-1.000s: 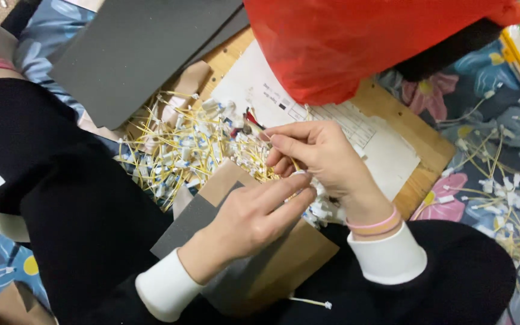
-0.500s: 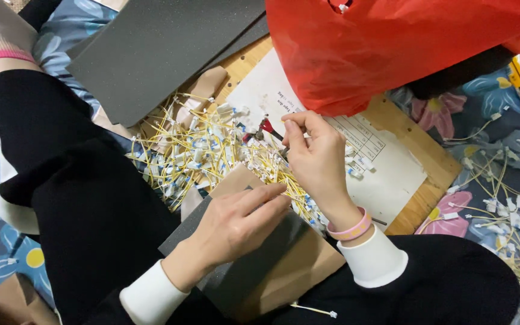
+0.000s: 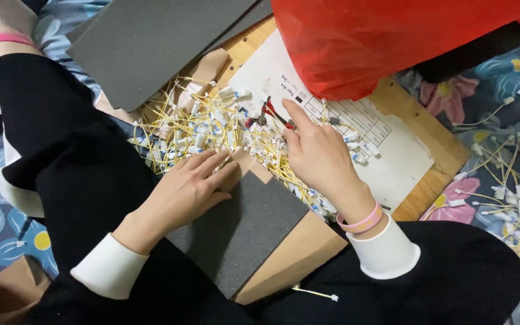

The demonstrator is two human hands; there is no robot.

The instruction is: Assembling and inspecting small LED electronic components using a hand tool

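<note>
Item: heap of short yellow wires (image 3: pixel 212 129) with small white plug ends, lying loose on a wooden board (image 3: pixel 434 162); landmark for all places below. The strands cross every way, though many run slantwise from upper left to lower right. Right hand (image 3: pixel 317 156): at the heap's right edge, palm down, forefinger stretched up-left onto the strands beside a small red-handled cutter (image 3: pixel 272 112); the other fingers (image 3: pixel 296 147) are half curled over wires, and whether they pinch one cannot be told. This hand is the nearer to the cutter and the dense part of the heap, which lies left and slightly above its fingertips. Left hand (image 3: pixel 185 192): at the heap's near edge, flat and spread, holding nothing, pressing on a dark grey foam sheet (image 3: pixel 242 232) backed by brown card (image 3: pixel 299 256). Beyond the heap: larger grey foam sheets (image 3: pixel 151 48). To its right: a printed white paper form (image 3: pixel 386 147), partly under a red plastic bag (image 3: pixel 392 42). Further right, on flowered cloth (image 3: pixel 489 102): a second scatter of wires (image 3: pixel 513 198). One stray wire (image 3: pixel 315 293) lies below the card, on the black trousers.
</note>
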